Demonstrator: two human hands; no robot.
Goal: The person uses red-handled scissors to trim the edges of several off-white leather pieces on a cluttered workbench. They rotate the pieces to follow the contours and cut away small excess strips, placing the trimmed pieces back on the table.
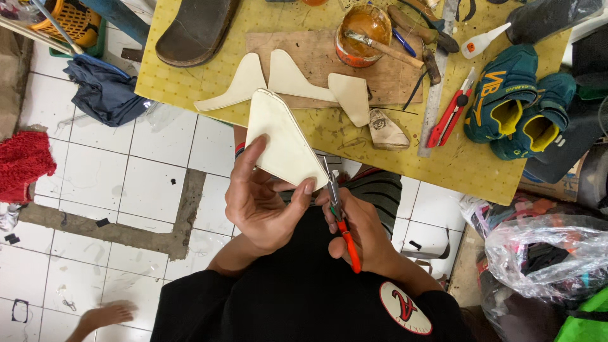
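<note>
My left hand [261,199] pinches a cream, roughly triangular piece of leather [282,139] by its lower edge and holds it up in front of me. My right hand [361,231] grips scissors [339,215] with orange-red handles. Their blades meet the lower right edge of the cream piece. Both hands are over my lap, just below the edge of the yellow work board [329,133].
On the board lie more cream cut pieces [288,79], a dark sole [196,28], an orange glue tin [362,35] with a brush, a steel ruler [437,88], a red utility knife [451,114] and green shoes [516,104]. Plastic bags [544,253] sit at the right, cloths [104,92] on the tiled floor.
</note>
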